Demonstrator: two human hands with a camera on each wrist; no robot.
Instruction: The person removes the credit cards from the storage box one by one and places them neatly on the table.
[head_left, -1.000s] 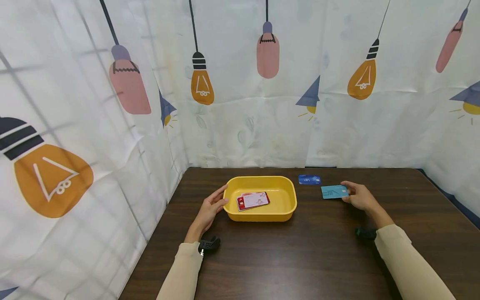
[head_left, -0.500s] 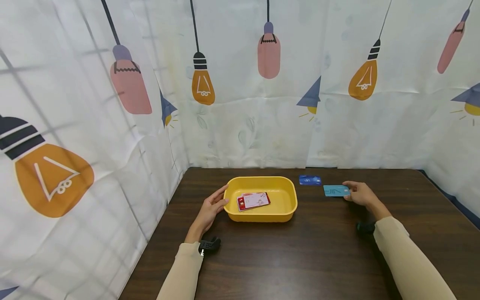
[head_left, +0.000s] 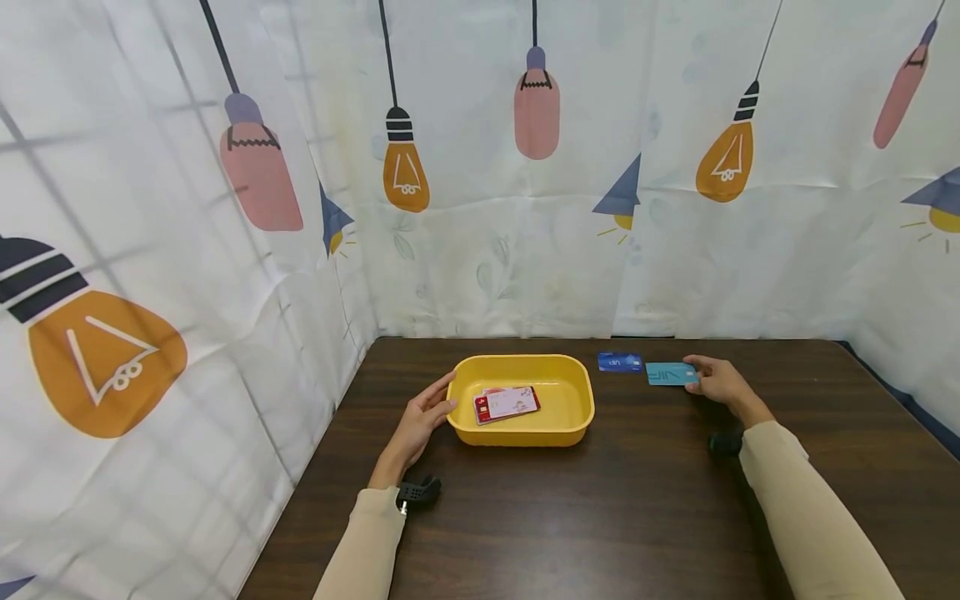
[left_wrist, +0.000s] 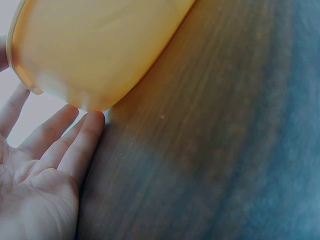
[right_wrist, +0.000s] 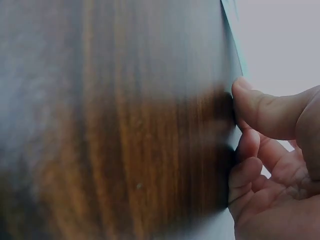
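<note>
A light blue card (head_left: 670,373) with large dark lettering is pinched at its right end by my right hand (head_left: 722,383). In the right wrist view its teal edge (right_wrist: 235,30) rises past the thumb, and the other fingers curl low by the tabletop. Straight, spread fingers of my left hand (head_left: 415,419) touch the left end of a yellow tray (head_left: 517,437). Fingertips meet the tray's outer wall (left_wrist: 100,55) in the left wrist view. Inside the tray lie a few overlapping red and pinkish-white cards (head_left: 507,403).
A dark blue card (head_left: 619,362) lies flat between the tray and the light blue card, nearer the back edge. The dark wooden table (head_left: 570,517) meets a white curtain (head_left: 480,275) printed with lamps at the back and sides.
The light blue card and my right hand have shifted slightly toward the back of the table. My left hand, the tray and the other cards have kept their places.
</note>
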